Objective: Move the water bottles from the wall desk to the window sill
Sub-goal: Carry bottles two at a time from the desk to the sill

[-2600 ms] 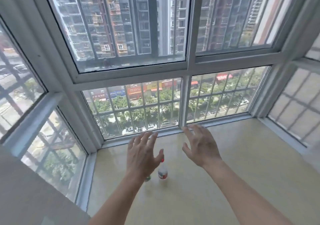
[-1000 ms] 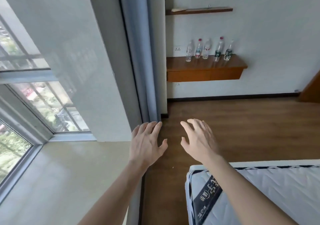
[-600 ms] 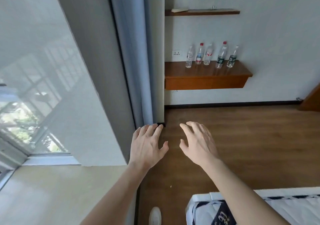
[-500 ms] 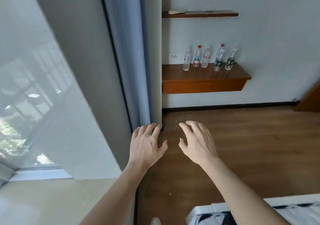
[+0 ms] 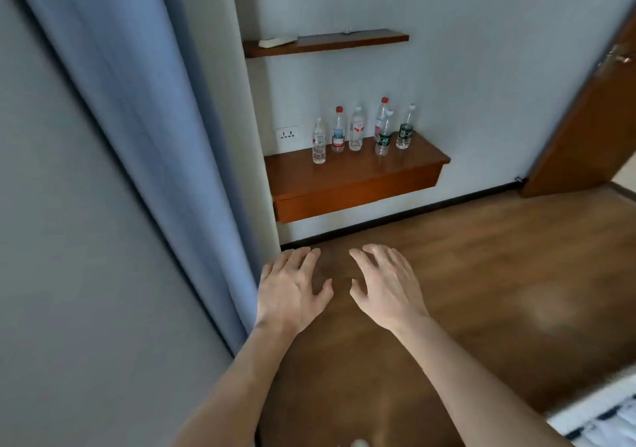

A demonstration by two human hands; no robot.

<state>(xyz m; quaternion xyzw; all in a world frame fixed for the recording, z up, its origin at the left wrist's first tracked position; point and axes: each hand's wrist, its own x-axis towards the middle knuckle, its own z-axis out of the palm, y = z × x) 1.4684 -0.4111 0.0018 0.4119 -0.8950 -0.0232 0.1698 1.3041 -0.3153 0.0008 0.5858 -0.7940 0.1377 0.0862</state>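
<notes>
Bottles (image 5: 361, 130) stand upright in a row on the table (image 5: 354, 178), well ahead of both hands and slightly right. Left hand (image 5: 290, 290) and right hand (image 5: 387, 286) hang empty, fingers spread; the right looks marginally nearer.

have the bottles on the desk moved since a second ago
No. The six bottles stand in the same row on the desk, the leftmost one beside the wall socket as before. Only the camera has come closer.
</notes>
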